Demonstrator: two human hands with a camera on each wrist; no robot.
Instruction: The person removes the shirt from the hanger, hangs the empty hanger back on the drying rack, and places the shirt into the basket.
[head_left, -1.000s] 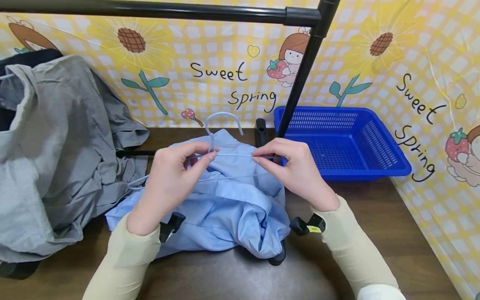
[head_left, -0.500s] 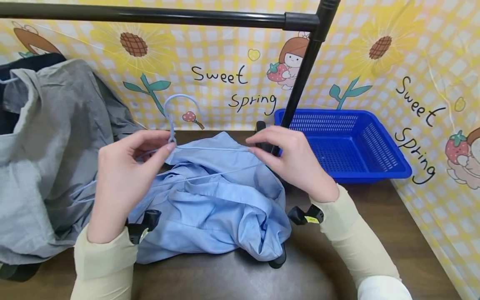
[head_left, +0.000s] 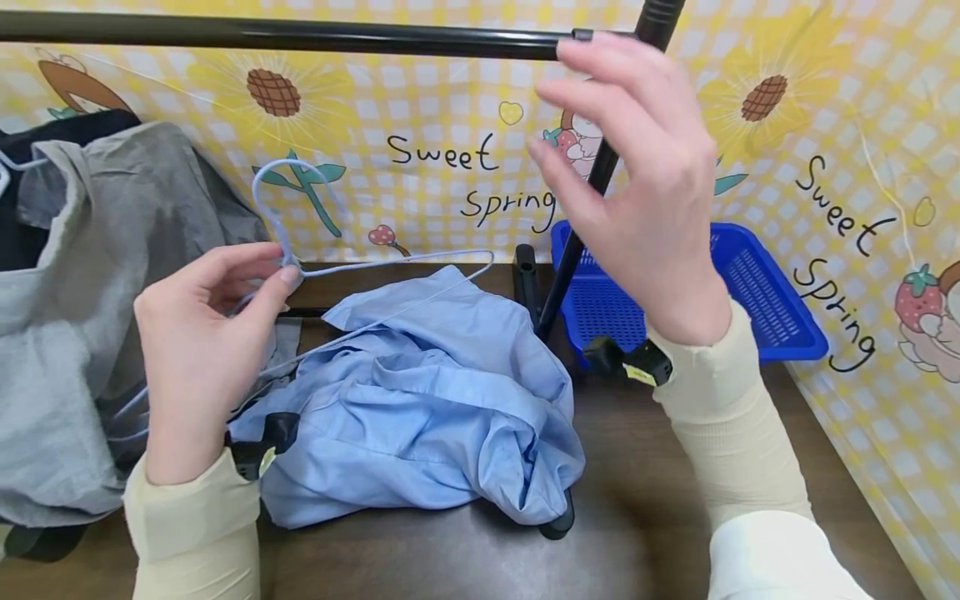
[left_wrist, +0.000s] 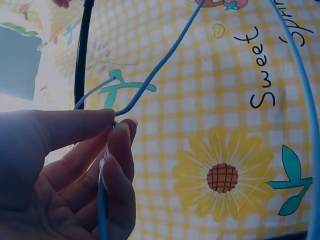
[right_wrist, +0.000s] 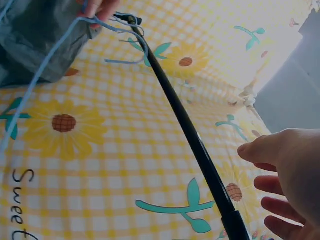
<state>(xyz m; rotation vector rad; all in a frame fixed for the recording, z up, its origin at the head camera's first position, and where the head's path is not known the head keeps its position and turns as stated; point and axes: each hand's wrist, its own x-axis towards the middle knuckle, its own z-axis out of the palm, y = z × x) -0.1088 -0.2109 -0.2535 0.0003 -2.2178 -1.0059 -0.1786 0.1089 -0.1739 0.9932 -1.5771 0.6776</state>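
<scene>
Head view on my feed: I record a pale-blue hanger (head_left: 337,269), slim and smooth, its rounded hook standing up, two thin bars meeting in a narrow bend at the right. It is held tilted above a crumpled light-blue shirt (head_left: 450,400), its left end before a grey garment (head_left: 157,217). I find the left hand (head_left: 198,342) pinching the hook's base; the right hand (head_left: 645,167), fingers parted, is raised, unloaded

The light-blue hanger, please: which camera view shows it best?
The head view: the light-blue hanger shows its hook and most of its frame there. The left wrist view gives close but cropped wire; the right wrist view, a small hook and cropped frame.
</scene>
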